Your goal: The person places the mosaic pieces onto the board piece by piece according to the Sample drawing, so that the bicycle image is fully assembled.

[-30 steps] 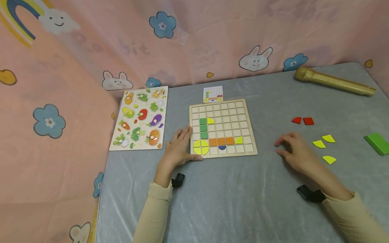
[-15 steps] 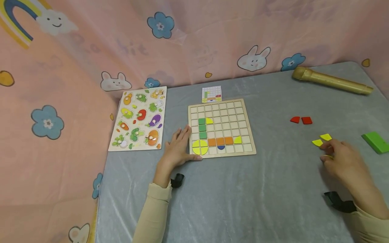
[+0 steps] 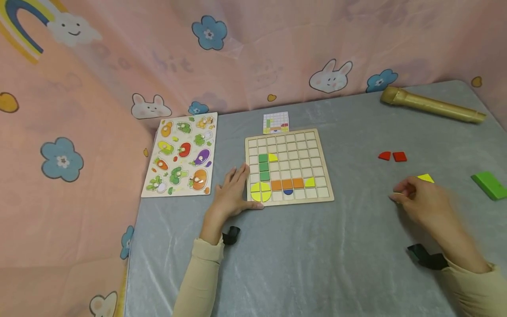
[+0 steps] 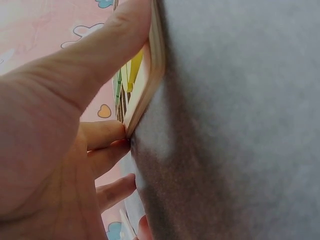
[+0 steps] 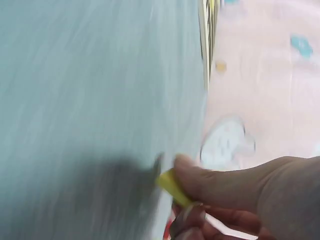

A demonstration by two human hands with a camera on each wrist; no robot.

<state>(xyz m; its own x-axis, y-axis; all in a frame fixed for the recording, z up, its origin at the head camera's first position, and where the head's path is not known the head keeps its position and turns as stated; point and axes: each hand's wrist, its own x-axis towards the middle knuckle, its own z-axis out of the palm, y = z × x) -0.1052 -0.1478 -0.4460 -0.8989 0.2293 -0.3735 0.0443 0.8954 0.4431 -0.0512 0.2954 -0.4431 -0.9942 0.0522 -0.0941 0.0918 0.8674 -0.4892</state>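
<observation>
At the lower left corner of the wooden grid board (image 3: 328, 199), my left hand (image 3: 229, 193) rests with its fingers along the left edge and its thumb on the near edge. The left wrist view shows the thumb (image 4: 100, 55) and extended fingers touching the board's rim (image 4: 155, 70). Green, orange, yellow and blue pieces lie in the grid cells. My right hand (image 3: 425, 202) is over the table right of the board. It pinches a yellow quarter-circle piece (image 5: 172, 186) between thumb and fingers. Another yellow piece (image 3: 425, 178) lies partly hidden behind that hand.
A printed pattern card (image 3: 276, 121) touches the board's far edge. Left stands a vegetable peg puzzle (image 3: 180, 154). To the right lie a red quarter-circle (image 3: 384, 155), a red square (image 3: 399, 156), a green block (image 3: 490, 185) and a brown tube-like object (image 3: 433, 105).
My right hand has reached right to the yellow pieces, taken hold of one, and is now moving back left with it. My left hand has stayed at the board.
</observation>
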